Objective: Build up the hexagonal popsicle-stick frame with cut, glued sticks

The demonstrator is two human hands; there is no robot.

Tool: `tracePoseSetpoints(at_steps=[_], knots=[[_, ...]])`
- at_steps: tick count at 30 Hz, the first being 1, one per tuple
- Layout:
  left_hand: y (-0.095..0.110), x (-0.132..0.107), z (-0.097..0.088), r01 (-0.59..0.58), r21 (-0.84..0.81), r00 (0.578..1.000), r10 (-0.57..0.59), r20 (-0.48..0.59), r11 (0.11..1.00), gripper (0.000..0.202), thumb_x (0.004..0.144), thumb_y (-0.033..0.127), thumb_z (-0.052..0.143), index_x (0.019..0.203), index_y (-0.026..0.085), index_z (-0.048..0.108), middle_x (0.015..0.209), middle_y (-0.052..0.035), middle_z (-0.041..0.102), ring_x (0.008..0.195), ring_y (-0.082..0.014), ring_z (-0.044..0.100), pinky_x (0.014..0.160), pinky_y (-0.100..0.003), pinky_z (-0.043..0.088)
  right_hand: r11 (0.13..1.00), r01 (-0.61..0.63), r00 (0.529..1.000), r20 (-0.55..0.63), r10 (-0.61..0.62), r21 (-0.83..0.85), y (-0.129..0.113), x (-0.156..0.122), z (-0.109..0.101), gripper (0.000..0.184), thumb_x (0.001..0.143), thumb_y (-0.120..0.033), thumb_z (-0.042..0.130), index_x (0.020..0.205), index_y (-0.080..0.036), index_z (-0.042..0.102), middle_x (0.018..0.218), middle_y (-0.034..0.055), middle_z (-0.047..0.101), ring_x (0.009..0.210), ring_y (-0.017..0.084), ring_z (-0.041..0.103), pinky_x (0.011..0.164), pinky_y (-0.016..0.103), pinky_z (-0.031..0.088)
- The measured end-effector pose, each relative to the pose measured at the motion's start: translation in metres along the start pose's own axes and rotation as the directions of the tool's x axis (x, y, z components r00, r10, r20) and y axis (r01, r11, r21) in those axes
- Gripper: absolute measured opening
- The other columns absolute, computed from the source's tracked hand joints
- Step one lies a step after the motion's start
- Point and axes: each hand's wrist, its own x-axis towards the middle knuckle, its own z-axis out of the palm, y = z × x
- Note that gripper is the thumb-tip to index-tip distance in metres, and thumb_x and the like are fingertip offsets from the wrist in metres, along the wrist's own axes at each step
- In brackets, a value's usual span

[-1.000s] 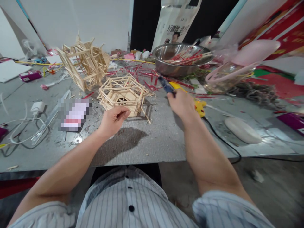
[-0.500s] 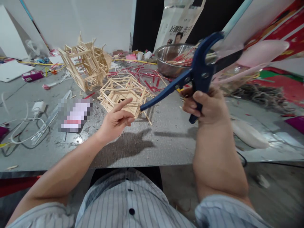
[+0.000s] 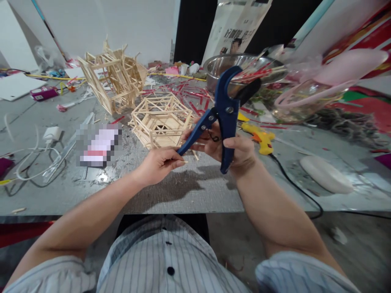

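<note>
My right hand [image 3: 241, 150] grips a blue pipe cutter [image 3: 226, 118], held upright above the table with its handles apart and its dark blade swung away from the hooked jaw. Its second handle slants down left, ending at the fingers of my left hand [image 3: 161, 165]. Those fingers are pinched, and the pale tip of a thin wooden stick [image 3: 185, 162] pokes out of them; most of it is hidden. Just behind both hands lies a hexagonal stick frame [image 3: 146, 136], built from layered wooden sticks. A taller stick structure [image 3: 113, 81] stands behind it to the left.
A yellow glue gun [image 3: 262, 138] with a black cord lies right of my right hand. Behind are a steel bowl [image 3: 214, 75] of sticks and scattered red strips [image 3: 186, 91]. A phone [image 3: 100, 146], a white charger [image 3: 53, 134] and cables lie left; a white oval object [image 3: 325, 174] lies right.
My right hand has brought the pipe cutter left and down, close to my left hand. My left index finger, stretched out before, is now folded into a pinch. The glue gun has come into view.
</note>
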Motion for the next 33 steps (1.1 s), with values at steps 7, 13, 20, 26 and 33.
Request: tracePoseSetpoints(at_steps=[7, 13, 20, 26, 33], knots=[[0.003, 0.000, 0.001, 0.118, -0.129, 0.993, -0.119, -0.004, 0.985, 0.020, 0.088, 0.032, 0.063, 0.075, 0.017, 0.067, 0.085, -0.0073, 0.073, 0.065, -0.0109, 0.062, 0.061, -0.023, 0.052, 0.991, 0.134, 0.984, -0.118, -0.130, 0.026, -0.006, -0.004, 0.019, 0.037, 0.055, -0.046, 0.065, 0.087, -0.028, 0.065, 0.077, 0.0044, 0.066, 0.088, 0.029, 0.068, 0.077, 0.048, 0.055], [0.001, 0.004, -0.013, 0.184, -0.134, 0.916, -0.219, -0.335, 0.974, 0.024, 0.085, 0.041, 0.065, 0.078, 0.019, 0.066, 0.070, -0.0002, 0.067, 0.050, -0.0062, 0.050, 0.053, -0.021, 0.045, 0.937, 0.241, 0.886, -0.337, -0.318, -0.251, 0.012, -0.007, 0.000, 0.021, 0.066, -0.032, 0.065, 0.086, -0.027, 0.063, 0.079, 0.0007, 0.063, 0.078, 0.022, 0.065, 0.085, 0.045, 0.053], [0.003, 0.005, -0.016, 0.139, -0.057, 0.893, -0.151, -0.424, 0.989, 0.016, 0.085, 0.033, 0.062, 0.076, 0.019, 0.063, 0.059, 0.0033, 0.058, 0.054, -0.0081, 0.053, 0.057, -0.021, 0.045, 0.476, 0.073, 0.942, -0.096, -0.322, -0.877, 0.021, -0.001, 0.004, 0.047, 0.065, -0.029, 0.065, 0.112, -0.023, 0.062, 0.109, 0.0126, 0.069, 0.104, 0.035, 0.063, 0.091, 0.051, 0.050], [0.004, 0.006, -0.013, 0.123, -0.066, 0.900, -0.139, -0.413, 0.990, 0.017, 0.082, 0.032, 0.060, 0.071, 0.020, 0.057, 0.057, 0.0042, 0.052, 0.053, -0.0082, 0.046, 0.054, -0.021, 0.042, 0.335, 0.089, 0.961, -0.007, -0.277, -0.938, 0.025, 0.000, 0.012, 0.054, 0.066, -0.030, 0.065, 0.120, -0.023, 0.060, 0.113, 0.0133, 0.069, 0.115, 0.037, 0.060, 0.095, 0.053, 0.049], [-0.008, 0.003, -0.010, 0.049, -0.044, 0.925, -0.062, -0.375, 0.998, 0.025, 0.086, 0.028, 0.060, 0.065, 0.020, 0.049, 0.056, 0.0048, 0.050, 0.052, -0.0068, 0.045, 0.053, -0.020, 0.038, 0.284, 0.160, 0.950, 0.069, -0.303, -0.945, 0.034, 0.000, 0.013, 0.055, 0.069, -0.027, 0.060, 0.123, -0.018, 0.056, 0.113, 0.0175, 0.069, 0.110, 0.036, 0.063, 0.089, 0.051, 0.052]])
